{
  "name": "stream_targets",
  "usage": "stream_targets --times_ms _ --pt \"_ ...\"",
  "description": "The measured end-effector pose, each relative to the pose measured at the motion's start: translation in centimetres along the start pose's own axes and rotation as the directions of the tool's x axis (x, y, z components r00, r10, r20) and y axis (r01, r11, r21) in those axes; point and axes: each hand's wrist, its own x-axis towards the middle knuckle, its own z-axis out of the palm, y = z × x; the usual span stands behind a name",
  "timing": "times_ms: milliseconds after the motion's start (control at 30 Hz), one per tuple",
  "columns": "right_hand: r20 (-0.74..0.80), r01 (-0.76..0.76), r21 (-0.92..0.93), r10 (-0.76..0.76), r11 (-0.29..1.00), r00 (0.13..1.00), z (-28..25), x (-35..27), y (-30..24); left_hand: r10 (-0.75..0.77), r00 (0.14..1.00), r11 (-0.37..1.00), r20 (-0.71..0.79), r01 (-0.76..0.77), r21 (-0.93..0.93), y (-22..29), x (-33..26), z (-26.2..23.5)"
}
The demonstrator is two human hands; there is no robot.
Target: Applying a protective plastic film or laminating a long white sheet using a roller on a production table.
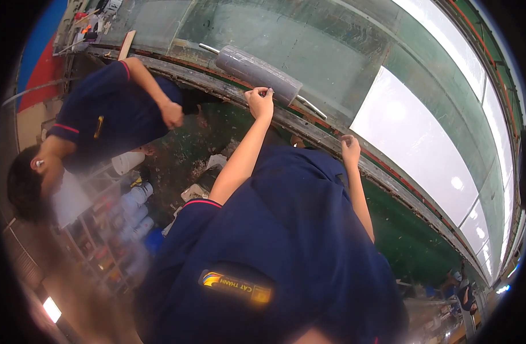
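Overhead, a large green, glossy curved mould shell [309, 63] fills most of the view, and everything else sits relative to its worn, crusted rim [309, 129], which runs diagonally from upper left to lower right. Just inside that rim lies a grey roller [257, 71], a fat cylinder on a thin metal axle that sticks out at both ends. It looks stiff and moderately light, probably slick or tacky with resin, so the bare metal axle or handle seems the sounder place to take hold rather than the coated barrel. The person's left hand [260, 102] is raised to the rim right beside the roller's lower side, fingers pressed together around a small dark thing at the fingertips; what that thing is cannot be made out. The right hand [349, 147] rests further down along the same rim, fingers curled against the edge, holding nothing that can be seen. Below the rim, a co-worker in a dark navy shirt [111, 112] leans in from the left, one fist [172, 114] closed near the rim's underside. Lower still, away from the rim, stands a white tub [127, 162] and a rack of pale bottles [134, 212], blurred and hard to read.
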Motion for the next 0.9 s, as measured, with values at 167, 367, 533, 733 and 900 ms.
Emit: stream_targets --times_ms 167,367,533,733,900 --pt "-0.004 -0.028 0.015 0.028 0.999 1.000 0.2 -0.7 0.2 0.009 1.000 1.000 0.020 -0.008 -0.019 -0.6 0.8 0.3" --pt "0.038 -0.041 -0.017 0.042 0.999 0.998 0.4 -0.6 0.4 -0.037 0.999 0.989 0.037 0.042 -0.144 -1.6 1.6 0.5" --pt "0.046 -0.038 -0.001 0.038 0.999 0.998 0.3 -0.1 0.3 -0.029 0.997 1.000 0.071 0.028 0.009 -1.3 1.2 1.0" --pt "0.050 -0.021 -0.012 0.021 1.000 0.999 0.1 0.2 -0.6 -0.002 0.994 0.995 0.107 0.013 -0.100 -3.5 3.7 1.7" --pt "0.034 -0.056 -0.031 0.057 0.998 0.998 0.5 -0.2 0.9 -0.074 0.917 0.890 0.392 0.238 -0.389 -2.5 3.8 -0.3"
